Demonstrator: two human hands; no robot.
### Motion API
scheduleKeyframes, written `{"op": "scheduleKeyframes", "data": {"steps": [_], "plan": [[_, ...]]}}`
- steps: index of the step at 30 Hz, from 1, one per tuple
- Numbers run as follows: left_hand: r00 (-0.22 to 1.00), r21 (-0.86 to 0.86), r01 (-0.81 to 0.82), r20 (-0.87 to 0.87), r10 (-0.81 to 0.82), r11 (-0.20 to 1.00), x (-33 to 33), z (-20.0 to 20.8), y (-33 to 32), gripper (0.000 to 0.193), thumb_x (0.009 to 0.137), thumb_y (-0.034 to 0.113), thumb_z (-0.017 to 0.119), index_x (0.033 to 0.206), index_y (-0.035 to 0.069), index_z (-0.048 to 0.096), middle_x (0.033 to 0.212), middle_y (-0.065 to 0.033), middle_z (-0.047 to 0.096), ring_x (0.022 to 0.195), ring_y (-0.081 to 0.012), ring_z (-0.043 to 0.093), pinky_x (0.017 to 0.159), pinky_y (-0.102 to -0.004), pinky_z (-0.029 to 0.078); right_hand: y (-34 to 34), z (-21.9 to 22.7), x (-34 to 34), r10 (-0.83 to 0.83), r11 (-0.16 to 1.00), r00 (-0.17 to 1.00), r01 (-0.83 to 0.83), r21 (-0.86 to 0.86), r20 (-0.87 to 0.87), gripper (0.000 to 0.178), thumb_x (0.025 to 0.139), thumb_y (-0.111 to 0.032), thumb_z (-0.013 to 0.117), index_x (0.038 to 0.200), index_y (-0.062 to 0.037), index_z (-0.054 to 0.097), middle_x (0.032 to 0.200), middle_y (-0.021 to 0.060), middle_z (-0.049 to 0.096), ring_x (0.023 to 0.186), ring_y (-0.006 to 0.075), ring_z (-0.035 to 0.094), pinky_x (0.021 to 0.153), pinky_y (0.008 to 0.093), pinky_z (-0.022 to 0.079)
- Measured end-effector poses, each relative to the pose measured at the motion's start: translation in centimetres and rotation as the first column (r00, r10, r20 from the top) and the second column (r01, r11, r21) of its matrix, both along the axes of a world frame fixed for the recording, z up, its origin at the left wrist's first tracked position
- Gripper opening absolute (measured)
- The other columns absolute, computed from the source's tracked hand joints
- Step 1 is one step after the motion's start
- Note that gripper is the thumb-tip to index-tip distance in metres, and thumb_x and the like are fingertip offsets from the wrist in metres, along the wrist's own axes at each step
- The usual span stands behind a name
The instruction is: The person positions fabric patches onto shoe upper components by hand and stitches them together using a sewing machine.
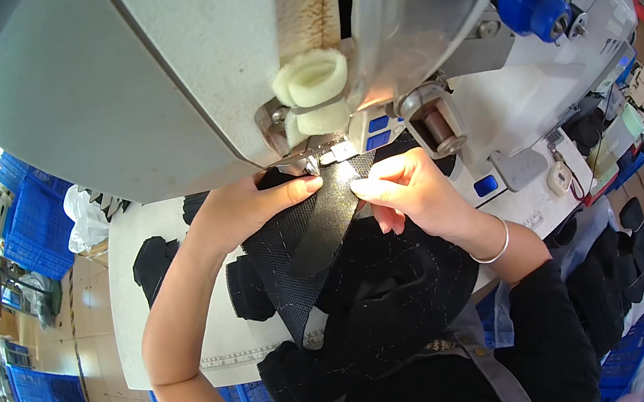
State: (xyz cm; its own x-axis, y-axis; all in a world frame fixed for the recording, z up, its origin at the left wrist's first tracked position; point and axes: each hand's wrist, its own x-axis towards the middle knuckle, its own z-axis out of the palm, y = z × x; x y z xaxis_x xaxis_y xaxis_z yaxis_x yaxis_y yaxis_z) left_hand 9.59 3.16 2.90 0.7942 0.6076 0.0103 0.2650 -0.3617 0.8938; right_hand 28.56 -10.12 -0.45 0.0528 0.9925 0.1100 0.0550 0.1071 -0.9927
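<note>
A dark tapered strip [321,222] is laid over a black textured fabric panel [275,249], beneath the head of a sewing machine [117,90]. Its long axis is set diagonally: the rounded lower end is pointed toward the person's left and body, and the upper end is directed away and slightly right, toward the metal presser parts [337,152]. The strip's upper portion is flanked by both hands, so neither is clearly nearer to it.

From the left hand [245,209], the strip is placed to the right. The thumb is extended flat, with its tip laid at the strip's left edge; the other fingers are largely hidden, so whether the fabric is gripped from below cannot be told. From the right hand [407,189], the strip is placed to the left. Its thumb and index finger are closed together at the strip's right edge, which appears pinched between them, while the remaining fingers are curled underneath.

The panel's pointed lower corner is hung toward the body, beside bulky black fabric [406,271] gathered at the near side of the white desk [221,330].
</note>
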Motion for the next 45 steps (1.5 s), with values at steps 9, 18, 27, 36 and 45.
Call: {"op": "scheduleKeyframes", "data": {"steps": [9,18,27,36,45], "plan": [[0.959,-0.234,-0.187,-0.254,0.125,0.954,-9.1,3.7,0.2,0.051,0.078,0.010,0.071,0.124,-0.003,0.054,0.082,-0.0087,0.064,0.075,-0.0120,0.060,0.070,-0.0270,0.048,0.0,-0.2,-0.4,0.003,0.999,0.999,-0.005,0.038,0.043,0.035,0.093,-0.020,0.060,0.063,-0.0010,0.063,0.051,0.0049,0.059,0.040,0.0080,0.051,0.038,0.0210,0.038],[0.986,0.996,-0.075,0.067,0.154,0.048,-4.0,-0.3,-8.4,0.033,0.067,0.009,0.069,0.100,0.006,0.069,0.091,-0.0059,0.065,0.078,-0.0227,0.059,0.079,-0.0359,0.048,-0.1,-0.8,-1.6,0.012,0.998,1.000,-0.013,0.060,0.009,0.029,0.092,-0.018,0.061,0.069,-0.0014,0.066,0.054,0.0028,0.060,0.043,0.0055,0.051,0.040,0.0202,0.038],[0.962,0.960,-0.271,0.268,0.047,0.066,-1.6,-3.0,-5.0,0.029,0.063,0.008,0.066,0.091,0.009,0.073,0.091,0.0001,0.067,0.073,-0.0149,0.057,0.090,-0.0384,0.043,-1.3,1.4,0.4,-0.691,0.652,0.212,-0.232,0.722,0.692,0.028,0.065,-0.006,0.069,0.092,-0.0036,0.064,0.090,0.0056,0.056,0.081,0.0218,0.055,0.075,0.0375,0.045],[0.923,0.923,-0.382,0.379,0.070,0.038,-0.2,-3.0,-4.3,0.023,0.060,0.008,0.068,0.080,0.015,0.074,0.083,0.0082,0.067,0.074,-0.0127,0.057,0.077,-0.0304,0.038,-0.3,0.9,1.6,-0.718,0.546,0.300,-0.318,0.775,0.629,0.021,0.064,-0.007,0.067,0.084,-0.0039,0.065,0.087,0.0030,0.058,0.080,0.0173,0.056,0.071,0.0323,0.044],[0.899,0.878,-0.431,0.438,0.012,0.211,0.0,-4.2,-1.6,0.021,0.061,0.001,0.067,0.076,0.014,0.074,0.082,0.0043,0.069,0.080,-0.0152,0.061,0.076,-0.0302,0.038,-0.3,-0.2,1.3,-0.753,0.473,0.282,-0.397,0.787,0.595,0.022,0.065,-0.009,0.068,0.085,-0.0037,0.066,0.092,0.0029,0.060,0.078,0.0158,0.054,0.068,0.0288,0.042]]}}
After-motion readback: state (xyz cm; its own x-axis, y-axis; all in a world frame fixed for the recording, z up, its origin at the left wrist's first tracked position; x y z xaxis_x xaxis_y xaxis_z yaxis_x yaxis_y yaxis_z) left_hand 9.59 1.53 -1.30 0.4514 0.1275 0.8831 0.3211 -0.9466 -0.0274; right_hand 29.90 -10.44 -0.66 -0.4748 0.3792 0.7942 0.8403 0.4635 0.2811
